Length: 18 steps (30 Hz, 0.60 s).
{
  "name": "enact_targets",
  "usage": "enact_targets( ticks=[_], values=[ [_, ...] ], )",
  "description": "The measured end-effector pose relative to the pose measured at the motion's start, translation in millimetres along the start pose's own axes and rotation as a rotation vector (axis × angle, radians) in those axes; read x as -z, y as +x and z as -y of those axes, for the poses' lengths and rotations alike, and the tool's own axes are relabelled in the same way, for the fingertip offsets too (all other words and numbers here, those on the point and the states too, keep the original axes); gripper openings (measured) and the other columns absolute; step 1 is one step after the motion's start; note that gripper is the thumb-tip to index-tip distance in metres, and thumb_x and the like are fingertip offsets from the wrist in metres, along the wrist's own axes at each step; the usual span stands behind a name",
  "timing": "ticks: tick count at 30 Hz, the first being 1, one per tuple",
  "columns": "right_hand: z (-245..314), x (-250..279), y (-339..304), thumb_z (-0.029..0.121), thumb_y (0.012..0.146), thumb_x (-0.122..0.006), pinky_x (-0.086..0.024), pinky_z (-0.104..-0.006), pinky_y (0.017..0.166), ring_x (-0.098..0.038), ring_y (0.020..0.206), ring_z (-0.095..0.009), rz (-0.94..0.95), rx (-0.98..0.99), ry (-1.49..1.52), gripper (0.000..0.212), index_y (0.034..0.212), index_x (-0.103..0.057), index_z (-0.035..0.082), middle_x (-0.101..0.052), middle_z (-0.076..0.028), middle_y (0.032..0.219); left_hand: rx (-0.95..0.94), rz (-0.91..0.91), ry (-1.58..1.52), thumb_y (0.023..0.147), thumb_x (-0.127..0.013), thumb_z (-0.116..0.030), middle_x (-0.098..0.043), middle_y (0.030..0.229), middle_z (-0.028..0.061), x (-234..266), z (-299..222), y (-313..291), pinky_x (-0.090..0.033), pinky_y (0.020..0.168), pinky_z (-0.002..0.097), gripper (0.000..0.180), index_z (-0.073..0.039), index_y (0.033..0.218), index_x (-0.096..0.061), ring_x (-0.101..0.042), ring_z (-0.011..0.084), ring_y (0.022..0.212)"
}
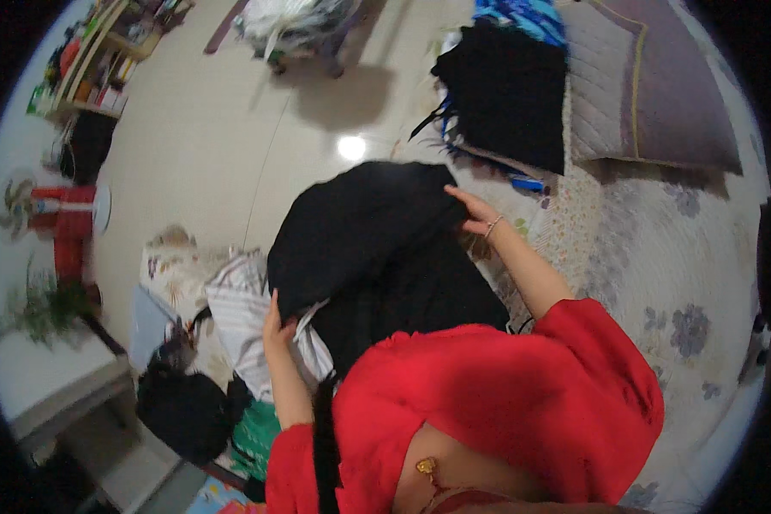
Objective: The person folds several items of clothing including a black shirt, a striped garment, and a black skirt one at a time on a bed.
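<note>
A black garment (360, 231) is spread between my hands in front of me, its far part raised and rounded, its lower part draping down toward my lap. Its exact kind cannot be made out. My right hand (474, 210) grips its far right edge, thumb and fingers closed on the cloth. At its left edge, my left hand (278, 332) holds the cloth, with the fingers partly hidden. A white striped cloth (240, 313) lies just left of and under my left hand.
Folded black clothes (510, 94) lie on the patterned bedspread (634, 265) at far right, beside a grey quilted cushion (660, 86). On the left are a black bag (184, 411), a green cloth (257, 437), a white table (51, 377) and a red fan (68, 223).
</note>
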State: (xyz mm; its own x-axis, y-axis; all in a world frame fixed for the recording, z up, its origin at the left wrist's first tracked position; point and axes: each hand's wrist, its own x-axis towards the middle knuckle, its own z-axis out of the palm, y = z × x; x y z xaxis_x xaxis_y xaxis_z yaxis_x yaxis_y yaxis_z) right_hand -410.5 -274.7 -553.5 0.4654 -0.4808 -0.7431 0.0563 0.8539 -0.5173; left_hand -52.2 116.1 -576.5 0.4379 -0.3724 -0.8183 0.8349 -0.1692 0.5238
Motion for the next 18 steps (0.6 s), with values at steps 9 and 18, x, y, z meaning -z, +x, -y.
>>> enact_targets(
  ticks=[9, 18],
  values=[
    [111, -18, -83, 0.019, 0.082, -0.068, -0.038, -0.0287, 0.1, -0.051, 0.116, -0.018, 0.175, 0.486, -0.45, 0.068, 0.14, -0.037, 0.0, -0.051, -0.01, 0.131, -0.324, 0.227, -0.128, 0.09, -0.062, -0.025, -0.06, 0.121, 0.0126, -114, -95, -63, -0.047, 0.095, 0.0406, 0.042, -0.002, 0.123, -0.054, -0.058, 0.0264, 0.111],
    [219, -2, -202, 0.011, 0.089, -0.058, -0.048, -0.0342, 0.093, -0.054, 0.115, -0.023, 0.056, 1.047, 0.046, 0.052, 0.138, -0.039, 0.004, -0.053, -0.011, 0.128, -0.606, 0.807, 0.107, 0.096, -0.05, -0.017, -0.056, 0.127, 0.014, -382, -210, -106, -0.043, 0.101, 0.0389, 0.038, -0.001, 0.13, -0.045, -0.056, 0.0256, 0.115]
  ],
)
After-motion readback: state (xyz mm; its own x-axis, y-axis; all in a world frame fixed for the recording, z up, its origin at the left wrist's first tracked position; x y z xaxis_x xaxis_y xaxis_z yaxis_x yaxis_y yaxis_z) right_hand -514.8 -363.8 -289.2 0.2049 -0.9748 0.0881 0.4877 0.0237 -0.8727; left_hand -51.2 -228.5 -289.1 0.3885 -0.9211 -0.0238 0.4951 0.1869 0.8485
